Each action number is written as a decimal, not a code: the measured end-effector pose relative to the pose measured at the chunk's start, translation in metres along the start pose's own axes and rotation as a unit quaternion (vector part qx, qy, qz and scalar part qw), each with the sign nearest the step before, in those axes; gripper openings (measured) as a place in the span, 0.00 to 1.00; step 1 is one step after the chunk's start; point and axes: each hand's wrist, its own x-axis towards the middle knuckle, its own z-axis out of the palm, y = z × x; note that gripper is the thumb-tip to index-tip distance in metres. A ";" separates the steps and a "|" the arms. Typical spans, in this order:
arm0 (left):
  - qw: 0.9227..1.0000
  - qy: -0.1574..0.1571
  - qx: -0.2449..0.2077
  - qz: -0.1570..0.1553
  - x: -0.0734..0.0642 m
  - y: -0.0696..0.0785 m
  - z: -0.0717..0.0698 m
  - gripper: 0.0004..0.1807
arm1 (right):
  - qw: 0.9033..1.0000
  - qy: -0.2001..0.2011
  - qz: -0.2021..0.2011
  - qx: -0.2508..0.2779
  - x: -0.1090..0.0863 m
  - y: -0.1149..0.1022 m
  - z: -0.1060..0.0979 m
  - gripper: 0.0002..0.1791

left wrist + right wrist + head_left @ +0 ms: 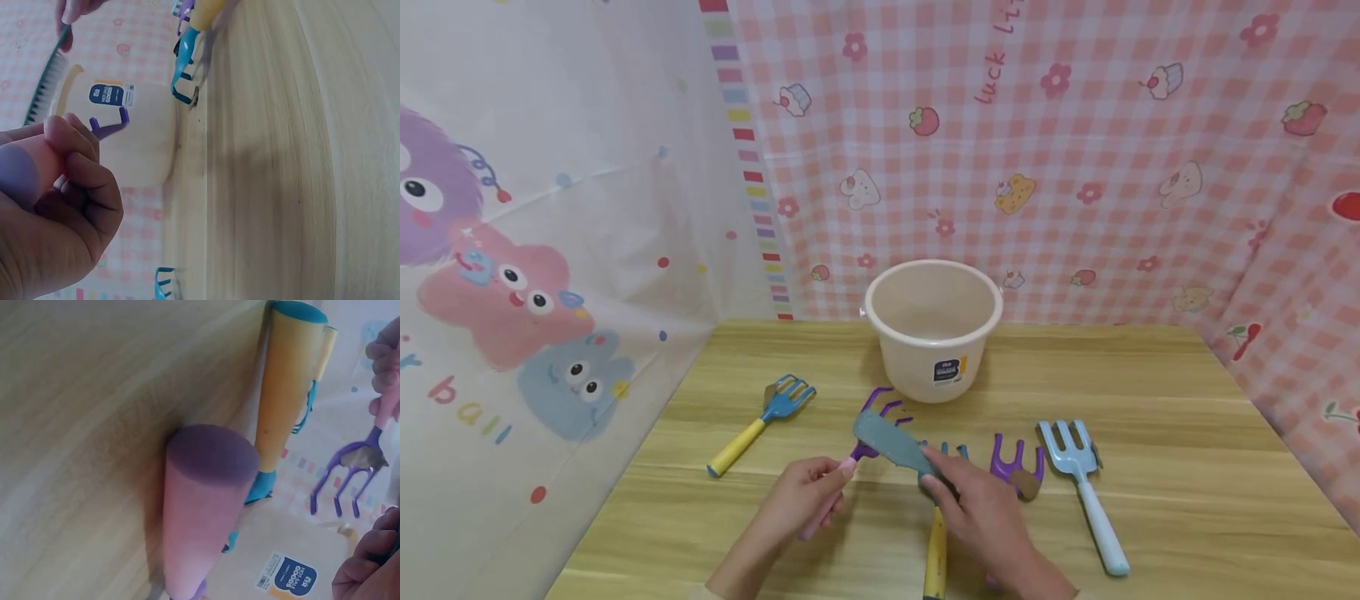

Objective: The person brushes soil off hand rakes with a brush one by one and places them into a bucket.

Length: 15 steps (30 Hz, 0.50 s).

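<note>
My left hand [808, 493] grips the pink handle of a purple hand rake [865, 451], its curved tines pointing away over the table. A grey-brown patch [365, 457] shows on the rake's head in the right wrist view. My right hand [981, 504] holds a green brush [895, 442] by its handle. In the head view the brush lies across the rake's head, covering part of it. Its pale and dark bristles [49, 84] appear in the left wrist view. Beneath my right hand lies a blue fork with a yellow handle [936, 554], partly hidden.
Behind the hands stands a cream bucket [934, 371]. Another yellow-handled blue fork [760, 425] lies at the left. To the right are a purple fork [1004, 467] with a brown patch [1026, 483] and a light blue fork [1093, 508]. Patterned cloths [1000, 167] hang around the table.
</note>
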 end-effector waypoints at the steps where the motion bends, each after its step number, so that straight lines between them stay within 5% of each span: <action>1: 1.000 -0.006 -0.005 0.001 0.000 0.001 0.000 0.20 | 1.000 -0.003 0.004 0.000 0.000 0.000 0.001 0.20; 8: 0.999 -0.036 -0.012 -0.007 -0.003 0.003 0.000 0.19 | 0.999 0.004 0.029 -0.031 -0.002 0.006 0.004 0.19; 15: 1.000 -0.026 -0.010 0.001 -0.001 -0.002 -0.001 0.20 | 0.998 -0.006 0.052 -0.036 -0.003 0.008 0.001 0.19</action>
